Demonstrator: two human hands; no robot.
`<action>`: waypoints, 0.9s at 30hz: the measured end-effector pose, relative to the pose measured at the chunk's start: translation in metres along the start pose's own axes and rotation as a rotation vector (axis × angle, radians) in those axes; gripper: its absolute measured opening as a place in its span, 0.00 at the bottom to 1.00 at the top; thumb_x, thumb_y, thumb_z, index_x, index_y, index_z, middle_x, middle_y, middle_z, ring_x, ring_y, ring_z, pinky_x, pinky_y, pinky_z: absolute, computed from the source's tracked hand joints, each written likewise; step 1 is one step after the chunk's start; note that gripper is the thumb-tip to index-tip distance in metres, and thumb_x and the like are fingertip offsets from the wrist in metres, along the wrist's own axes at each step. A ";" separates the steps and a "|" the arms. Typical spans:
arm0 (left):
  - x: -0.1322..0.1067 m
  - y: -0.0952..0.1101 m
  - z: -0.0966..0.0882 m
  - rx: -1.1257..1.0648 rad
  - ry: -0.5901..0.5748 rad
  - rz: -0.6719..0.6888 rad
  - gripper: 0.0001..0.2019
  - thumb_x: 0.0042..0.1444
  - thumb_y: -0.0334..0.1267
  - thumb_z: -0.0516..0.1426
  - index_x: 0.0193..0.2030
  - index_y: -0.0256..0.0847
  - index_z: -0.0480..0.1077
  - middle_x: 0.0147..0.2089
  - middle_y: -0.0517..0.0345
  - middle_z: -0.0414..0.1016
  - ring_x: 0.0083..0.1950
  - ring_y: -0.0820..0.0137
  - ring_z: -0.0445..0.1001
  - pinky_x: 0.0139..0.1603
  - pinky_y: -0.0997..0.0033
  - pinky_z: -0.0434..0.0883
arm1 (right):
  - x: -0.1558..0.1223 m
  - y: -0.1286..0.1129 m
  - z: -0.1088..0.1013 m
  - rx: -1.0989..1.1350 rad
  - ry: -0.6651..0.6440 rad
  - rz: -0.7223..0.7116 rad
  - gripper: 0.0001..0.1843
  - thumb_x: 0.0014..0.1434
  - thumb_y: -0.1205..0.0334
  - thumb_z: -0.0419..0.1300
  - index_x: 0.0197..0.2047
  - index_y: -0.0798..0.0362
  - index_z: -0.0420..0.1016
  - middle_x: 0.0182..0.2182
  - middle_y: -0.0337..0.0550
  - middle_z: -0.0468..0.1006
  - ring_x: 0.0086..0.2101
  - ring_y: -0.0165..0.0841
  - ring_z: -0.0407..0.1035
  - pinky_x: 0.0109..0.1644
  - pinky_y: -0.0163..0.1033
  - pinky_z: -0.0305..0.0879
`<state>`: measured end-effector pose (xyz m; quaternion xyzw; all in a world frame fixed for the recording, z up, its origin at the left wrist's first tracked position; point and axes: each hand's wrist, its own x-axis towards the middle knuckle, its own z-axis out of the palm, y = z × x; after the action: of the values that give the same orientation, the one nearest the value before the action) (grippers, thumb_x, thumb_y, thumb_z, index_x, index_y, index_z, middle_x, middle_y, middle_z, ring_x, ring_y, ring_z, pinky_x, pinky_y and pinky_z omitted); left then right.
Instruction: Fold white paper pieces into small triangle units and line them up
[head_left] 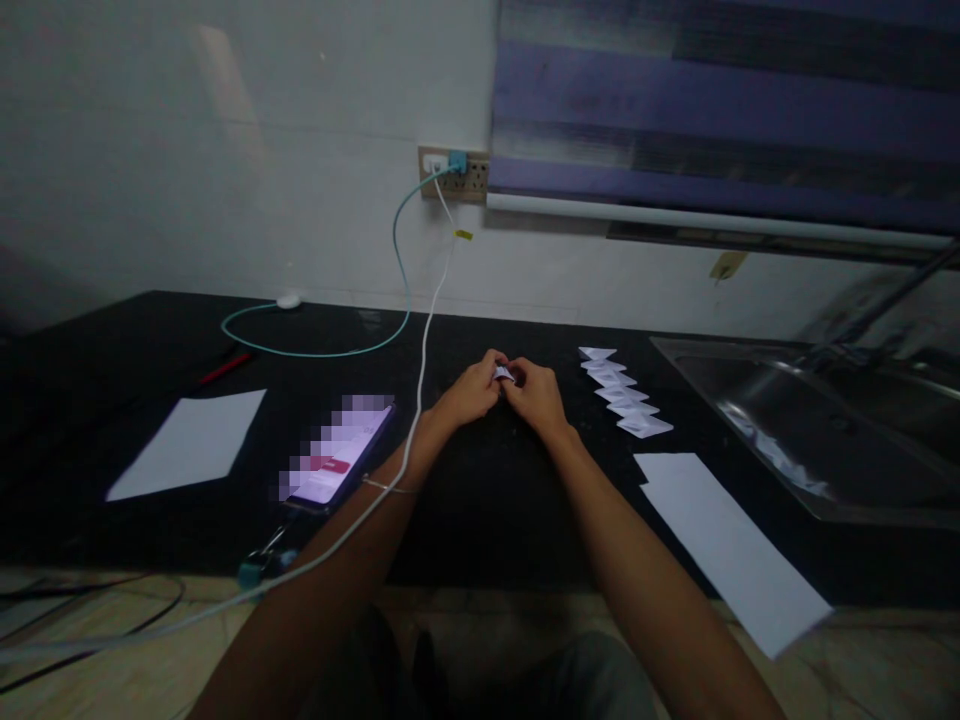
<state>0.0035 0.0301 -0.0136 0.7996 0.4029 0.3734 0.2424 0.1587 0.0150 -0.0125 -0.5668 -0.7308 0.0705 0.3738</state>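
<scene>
Both my hands meet over the middle of the black counter. My left hand and my right hand pinch a small folded white paper piece between their fingertips. Just right of my hands lies a row of several small folded paper pieces. Most of the held piece is hidden by my fingers.
A phone with a lit screen lies left of my arms, with a white cable running up to a wall socket. A white sheet lies at the left, paper strips at the right edge, a steel sink far right.
</scene>
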 end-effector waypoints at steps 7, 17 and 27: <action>0.003 0.003 0.005 -0.172 0.091 -0.078 0.15 0.57 0.31 0.56 0.52 0.41 0.64 0.37 0.58 0.73 0.36 0.69 0.74 0.38 0.71 0.69 | -0.001 -0.001 -0.001 -0.049 0.049 -0.021 0.14 0.58 0.66 0.55 0.39 0.53 0.82 0.33 0.50 0.83 0.33 0.39 0.75 0.39 0.39 0.62; 0.013 -0.002 0.001 -0.564 -0.119 -0.364 0.26 0.63 0.59 0.53 0.36 0.33 0.71 0.30 0.54 0.75 0.23 0.76 0.74 0.18 0.81 0.58 | -0.001 0.008 -0.002 0.071 0.089 -0.176 0.20 0.60 0.70 0.53 0.48 0.51 0.83 0.39 0.45 0.85 0.37 0.37 0.77 0.44 0.38 0.68; 0.008 -0.001 0.002 -0.568 -0.187 -0.193 0.28 0.62 0.62 0.53 0.40 0.34 0.72 0.30 0.55 0.76 0.23 0.77 0.72 0.18 0.80 0.56 | 0.000 0.011 0.002 0.327 0.219 -0.306 0.14 0.63 0.65 0.57 0.43 0.52 0.84 0.37 0.46 0.82 0.38 0.36 0.75 0.45 0.40 0.69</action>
<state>0.0074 0.0366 -0.0119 0.6891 0.3324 0.3712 0.5262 0.1659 0.0198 -0.0196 -0.3857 -0.7421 0.0684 0.5439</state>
